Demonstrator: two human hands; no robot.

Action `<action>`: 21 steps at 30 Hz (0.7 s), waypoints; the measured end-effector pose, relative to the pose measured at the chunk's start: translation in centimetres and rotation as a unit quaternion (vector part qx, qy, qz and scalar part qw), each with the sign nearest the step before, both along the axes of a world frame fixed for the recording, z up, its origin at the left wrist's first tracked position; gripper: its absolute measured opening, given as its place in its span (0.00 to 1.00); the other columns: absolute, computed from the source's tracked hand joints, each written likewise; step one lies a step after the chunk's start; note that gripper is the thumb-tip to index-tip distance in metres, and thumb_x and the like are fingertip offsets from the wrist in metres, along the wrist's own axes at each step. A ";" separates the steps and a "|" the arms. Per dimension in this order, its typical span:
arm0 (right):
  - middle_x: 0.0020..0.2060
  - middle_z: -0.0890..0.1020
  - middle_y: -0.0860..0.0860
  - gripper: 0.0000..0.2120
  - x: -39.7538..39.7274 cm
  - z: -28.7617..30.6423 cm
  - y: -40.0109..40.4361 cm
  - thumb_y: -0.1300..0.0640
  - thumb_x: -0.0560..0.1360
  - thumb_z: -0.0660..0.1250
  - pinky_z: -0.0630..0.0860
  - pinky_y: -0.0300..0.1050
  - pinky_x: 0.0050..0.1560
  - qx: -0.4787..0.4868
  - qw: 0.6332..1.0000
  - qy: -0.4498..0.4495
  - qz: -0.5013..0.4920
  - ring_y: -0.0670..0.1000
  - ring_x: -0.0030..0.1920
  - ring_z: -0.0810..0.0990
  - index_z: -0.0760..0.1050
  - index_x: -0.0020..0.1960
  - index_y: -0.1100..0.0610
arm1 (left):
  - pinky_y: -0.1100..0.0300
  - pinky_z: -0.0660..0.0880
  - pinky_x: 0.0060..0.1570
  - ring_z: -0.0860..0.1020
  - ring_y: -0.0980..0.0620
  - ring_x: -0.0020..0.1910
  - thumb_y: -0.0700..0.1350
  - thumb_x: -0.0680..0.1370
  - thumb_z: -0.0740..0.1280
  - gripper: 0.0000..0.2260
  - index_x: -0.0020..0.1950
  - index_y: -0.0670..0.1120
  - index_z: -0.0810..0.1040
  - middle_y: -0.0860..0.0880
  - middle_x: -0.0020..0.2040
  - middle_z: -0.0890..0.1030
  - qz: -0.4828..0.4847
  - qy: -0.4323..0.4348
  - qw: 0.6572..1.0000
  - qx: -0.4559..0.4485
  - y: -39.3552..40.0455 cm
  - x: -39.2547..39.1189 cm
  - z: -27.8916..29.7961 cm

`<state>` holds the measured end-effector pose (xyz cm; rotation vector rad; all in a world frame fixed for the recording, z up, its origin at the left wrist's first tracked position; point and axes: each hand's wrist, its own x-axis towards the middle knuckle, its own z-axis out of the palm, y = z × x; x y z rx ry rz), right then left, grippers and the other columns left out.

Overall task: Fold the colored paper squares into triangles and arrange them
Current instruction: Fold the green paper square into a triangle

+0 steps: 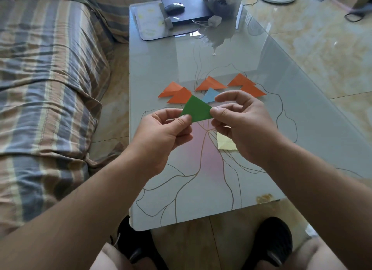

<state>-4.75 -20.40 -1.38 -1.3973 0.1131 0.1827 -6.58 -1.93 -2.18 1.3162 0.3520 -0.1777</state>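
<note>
A green paper triangle (197, 111) is being held up above the glass table (281, 108), the left hand (163, 137) pinching its lower-left corner and the right hand (244, 126) pinching its right corner. Behind it at twelve o'clock a blue triangle (210, 95) is lying flat, with orange triangles (210, 83) spreading in a row from ten to two o'clock. A pale yellow paper (225, 142) is resting on the table at five o'clock, partly under the right hand.
</note>
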 end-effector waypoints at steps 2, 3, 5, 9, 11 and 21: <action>0.38 0.83 0.53 0.10 0.1 -0.1 0.1 0.64 0.77 0.73 0.79 0.48 0.44 0.039 0.997 0.059 0.010 0.52 0.37 0.80 0.78 0.57 0.54 | 0.58 0.82 0.42 0.82 0.52 0.37 0.38 0.78 0.72 0.04 0.53 0.42 0.81 0.46 0.38 0.83 0.005 -0.004 1.000 -0.010 -0.2 0.0 0.1; 0.39 0.84 0.53 0.10 0.1 -0.1 0.2 0.62 0.77 0.74 0.78 0.47 0.44 0.046 0.995 0.087 0.023 0.52 0.36 0.80 0.78 0.57 0.54 | 0.58 0.82 0.42 0.82 0.52 0.37 0.38 0.79 0.72 0.04 0.53 0.42 0.80 0.46 0.39 0.83 0.007 -0.007 1.000 -0.016 -0.2 -0.1 0.2; 0.41 0.84 0.53 0.09 -0.2 -0.3 0.5 0.58 0.77 0.75 0.77 0.47 0.42 0.027 0.990 0.122 0.065 0.52 0.37 0.81 0.80 0.57 0.54 | 0.57 0.82 0.42 0.82 0.52 0.37 0.39 0.79 0.71 0.04 0.53 0.43 0.79 0.45 0.40 0.83 0.007 -0.009 1.000 -0.026 -0.4 -0.2 0.3; 0.40 0.84 0.53 0.05 -0.8 -0.7 1.0 0.56 0.78 0.74 0.76 0.46 0.42 0.001 0.987 0.125 0.099 0.53 0.38 0.80 0.82 0.53 0.55 | 0.57 0.83 0.41 0.83 0.51 0.39 0.39 0.79 0.71 0.06 0.56 0.42 0.79 0.44 0.42 0.85 -0.020 0.003 0.999 -0.026 -0.6 -0.5 0.3; 0.38 0.83 0.52 0.04 -0.8 -0.7 1.0 0.57 0.77 0.75 0.77 0.46 0.41 -0.017 0.990 0.106 0.088 0.52 0.37 0.80 0.82 0.51 0.55 | 0.56 0.83 0.41 0.83 0.50 0.39 0.40 0.78 0.72 0.08 0.56 0.41 0.79 0.43 0.42 0.85 -0.034 0.004 0.999 -0.017 -0.7 -0.6 0.3; 0.37 0.84 0.52 0.10 -0.2 -0.9 0.2 0.54 0.75 0.77 0.76 0.47 0.42 -0.038 0.985 0.131 0.102 0.52 0.37 0.81 0.83 0.53 0.57 | 0.56 0.83 0.46 0.85 0.49 0.42 0.36 0.74 0.74 0.14 0.59 0.45 0.79 0.43 0.43 0.86 -0.082 -0.019 0.996 0.013 0.0 -0.4 0.8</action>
